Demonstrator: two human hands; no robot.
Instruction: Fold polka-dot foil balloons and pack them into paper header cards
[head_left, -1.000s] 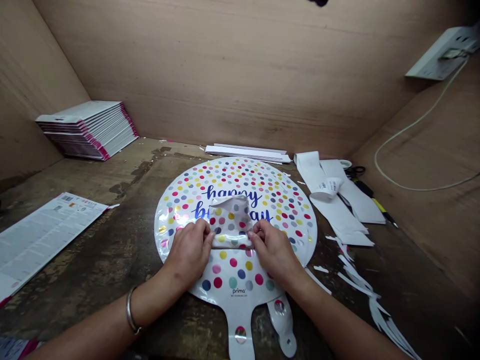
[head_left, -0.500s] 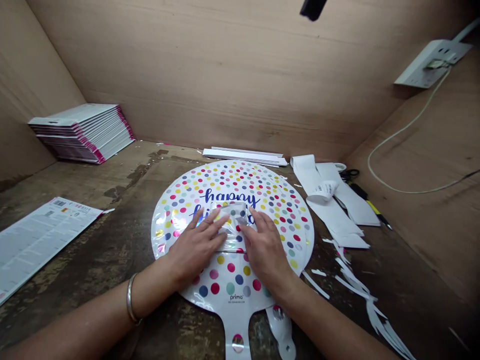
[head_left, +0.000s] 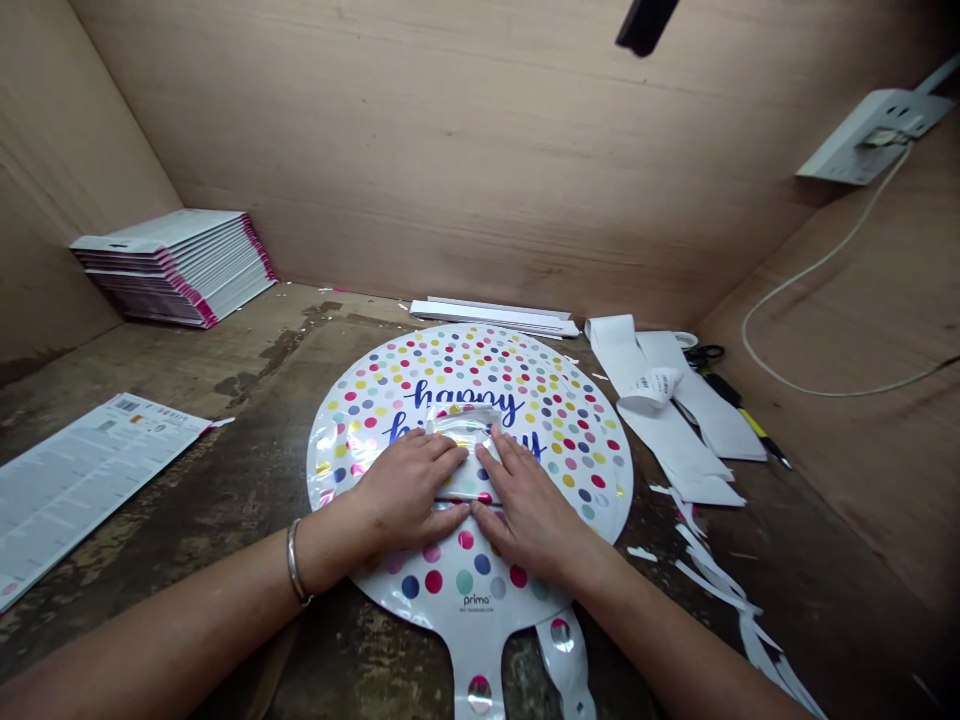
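A flat round foil balloon (head_left: 570, 420) with coloured dots and blue "happy birthday" writing lies on the worn table in front of me. On its middle sits a small folded dotted foil balloon (head_left: 466, 428). My left hand (head_left: 405, 490) and my right hand (head_left: 529, 505) both lie flat on that folded piece, fingers spread, fingertips nearly touching, pressing it down onto the big balloon. A metal bangle is on my left wrist. The big balloon's neck tabs (head_left: 480, 665) point toward me, with a second tab beside them.
A stack of pink-edged white cards (head_left: 176, 262) stands at the back left. A printed sheet (head_left: 82, 475) lies at the left. White paper strips (head_left: 675, 410), scissors (head_left: 705, 352), a pen (head_left: 757, 428) and paper scraps (head_left: 739, 600) lie right. A power strip (head_left: 870, 135) and cable hang on the right wall.
A second ago my fingers pinched the folded piece's lower corners while its top stood up. Both hands have since moved onto it and flattened it against the big balloon.
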